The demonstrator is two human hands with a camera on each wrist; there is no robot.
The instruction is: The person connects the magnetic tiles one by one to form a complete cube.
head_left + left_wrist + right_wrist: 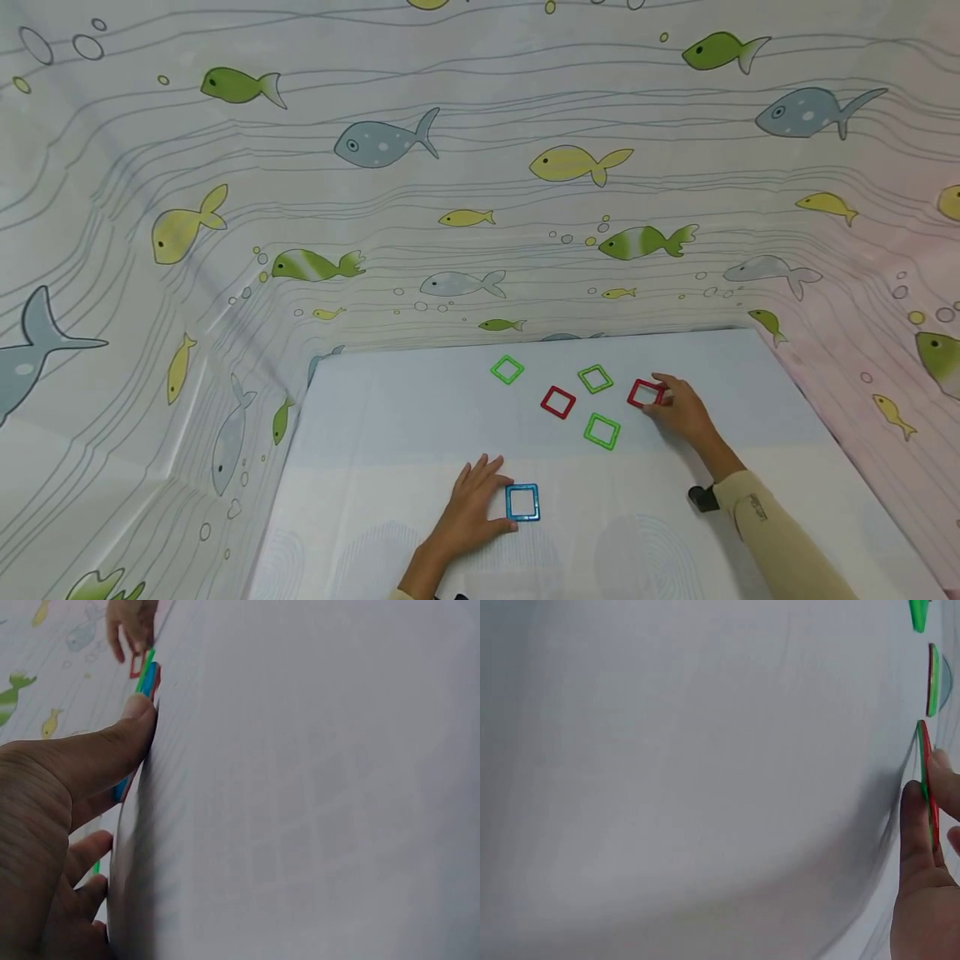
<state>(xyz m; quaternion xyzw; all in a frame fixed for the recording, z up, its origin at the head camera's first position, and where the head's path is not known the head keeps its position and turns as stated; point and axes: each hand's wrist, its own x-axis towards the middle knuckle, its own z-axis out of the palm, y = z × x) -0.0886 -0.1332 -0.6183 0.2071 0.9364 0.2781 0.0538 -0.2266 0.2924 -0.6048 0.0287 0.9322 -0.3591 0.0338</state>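
Near the front of the table, my left hand (pixel 467 515) holds a blue square magnetic tile frame (pixel 536 503) by its left side, index finger at the upper corner and thumb at the lower one. In the left wrist view the thumb lies over the edge of the blue tile (pixel 121 789). Farther back on the right, my right hand (pixel 681 410) grips a red square tile frame (pixel 633 392) between thumb and fingers. The right wrist view shows that red tile (pixel 932 810) edge-on between the fingertips. All these frames have hollow centres.
Left of my right hand lie several loose tiles: a second red one (pixel 547 396), a green one (pixel 606 420), an olive-green one (pixel 588 371) and a farther green one (pixel 499 363). Fish-patterned sheeting (pixel 480 183) rises behind and beside the white table (pixel 375 417).
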